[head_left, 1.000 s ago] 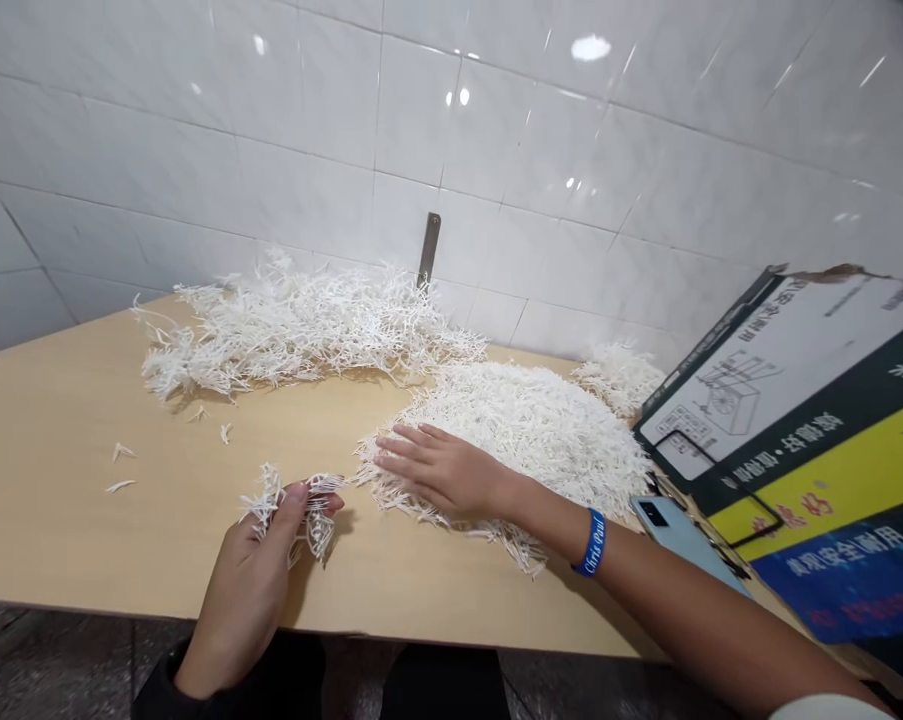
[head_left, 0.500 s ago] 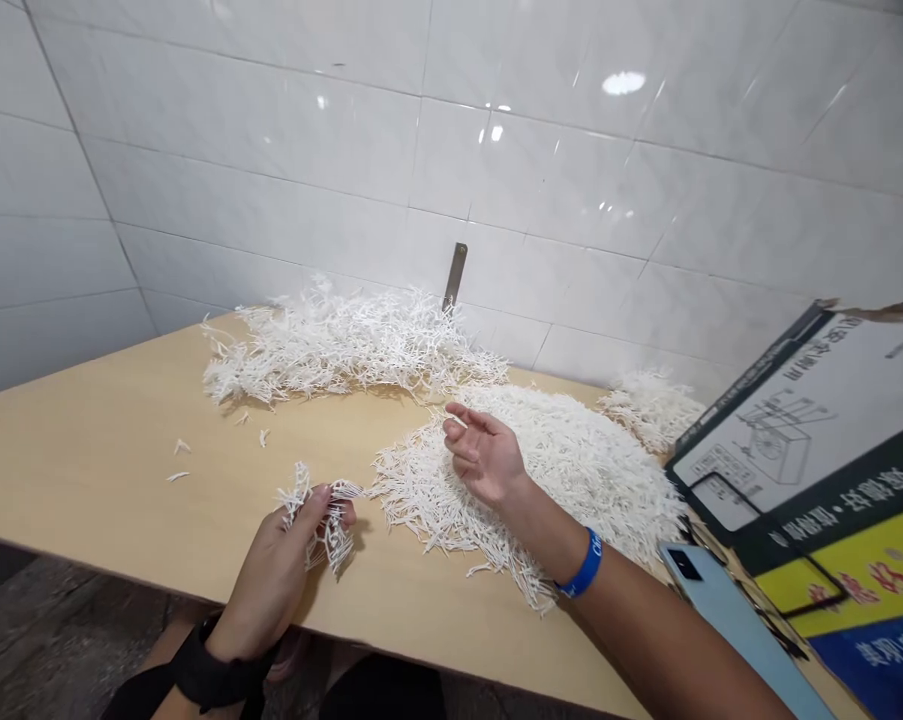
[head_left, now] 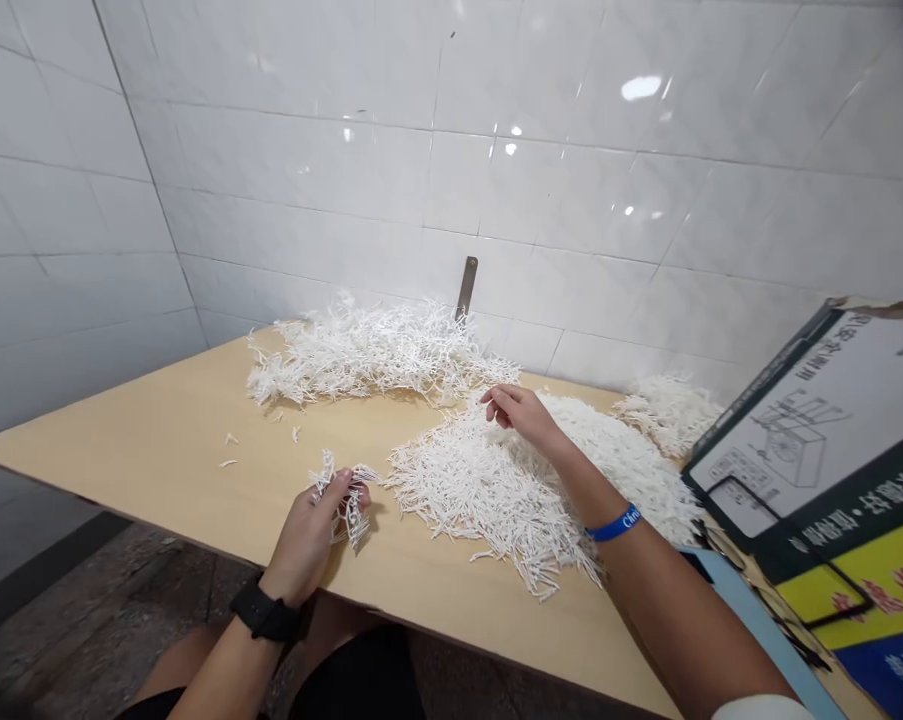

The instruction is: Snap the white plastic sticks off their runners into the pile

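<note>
My left hand (head_left: 310, 530), low over the front of the table, is closed on a small clump of white branching strands (head_left: 355, 528), thumb on top. The strands poke out on both sides of the fingers. Over the upper part of a broad pile of short white pieces (head_left: 488, 490) is my right hand (head_left: 524, 415), its fingers loosely bent and a little apart; I see nothing held in it. Behind both hands lies a tangled heap of longer white branching strands (head_left: 376, 350).
A flat metal strip (head_left: 467, 288) leans on the tiled wall behind the heap. Another white heap (head_left: 668, 412) lies at the back right. A printed box (head_left: 803, 440) stands right, beside a light-blue phone (head_left: 766, 630) and eyeglasses. Loose bits (head_left: 296, 435) dot the wooden table (head_left: 151, 420).
My right hand has turned from palm up to palm down, moving slightly up over the pile. My left hand keeps its clump. The whole view has shifted a little.
</note>
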Motion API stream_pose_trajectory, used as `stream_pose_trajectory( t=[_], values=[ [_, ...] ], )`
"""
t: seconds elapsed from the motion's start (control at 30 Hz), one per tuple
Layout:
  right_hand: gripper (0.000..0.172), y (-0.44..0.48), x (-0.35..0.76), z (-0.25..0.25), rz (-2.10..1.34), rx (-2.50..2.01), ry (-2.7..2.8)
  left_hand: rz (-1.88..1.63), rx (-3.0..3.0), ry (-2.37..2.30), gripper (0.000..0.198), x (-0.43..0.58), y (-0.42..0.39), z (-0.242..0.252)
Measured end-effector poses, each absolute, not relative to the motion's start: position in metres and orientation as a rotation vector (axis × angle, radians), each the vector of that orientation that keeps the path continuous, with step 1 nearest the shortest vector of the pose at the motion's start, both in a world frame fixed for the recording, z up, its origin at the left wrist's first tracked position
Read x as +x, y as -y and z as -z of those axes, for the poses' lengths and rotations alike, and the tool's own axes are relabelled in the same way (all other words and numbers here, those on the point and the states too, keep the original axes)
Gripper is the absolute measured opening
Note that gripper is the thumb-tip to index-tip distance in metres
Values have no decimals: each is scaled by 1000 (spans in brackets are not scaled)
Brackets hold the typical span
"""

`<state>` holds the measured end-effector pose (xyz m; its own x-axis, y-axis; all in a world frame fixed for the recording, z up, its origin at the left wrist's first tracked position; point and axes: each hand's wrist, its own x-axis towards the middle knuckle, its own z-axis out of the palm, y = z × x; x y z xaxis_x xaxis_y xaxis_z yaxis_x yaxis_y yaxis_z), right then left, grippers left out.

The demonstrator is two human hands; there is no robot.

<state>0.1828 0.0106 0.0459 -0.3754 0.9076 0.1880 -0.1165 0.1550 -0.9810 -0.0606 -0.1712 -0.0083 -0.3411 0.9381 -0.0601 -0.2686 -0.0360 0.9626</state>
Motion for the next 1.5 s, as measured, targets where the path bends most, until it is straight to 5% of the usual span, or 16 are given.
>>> stream_pose_trajectory(
  t=[0.17, 0.37, 0.5, 0.67, 0.87, 1.0, 1.2, 1.5],
  values=[
    [21, 21, 157, -48, -1428, -746, 1479, -1550, 826, -1215, 42, -59, 173, 5],
    [48, 57, 119, -15, -1972, -612, 1391, -1564, 767, -1267, 39, -59, 167, 11],
    [52, 47, 126, -4, -1942, -616, 1364, -1595, 749, -1260, 36, -59, 167, 11],
    [48, 29, 143, -16, -1774, -635, 1456, -1609, 749, -1209, 33, -61, 167, 13],
    [19, 47, 147, -36, -1454, -581, 1701, -1614, 777, -1196, 32, -59, 165, 14],
    [21, 99, 118, -22, -1016, -617, 1882, -1589, 868, -1242, 43, -57, 165, 15],
    [10, 142, 90, 20, -1034, -693, 2054, -1432, 927, -1074, 44, -61, 166, 17],
    [17, 125, 96, 27, -1051, -519, 2183, -1390, 713, -1045, 41, -71, 167, 20]
  ],
)
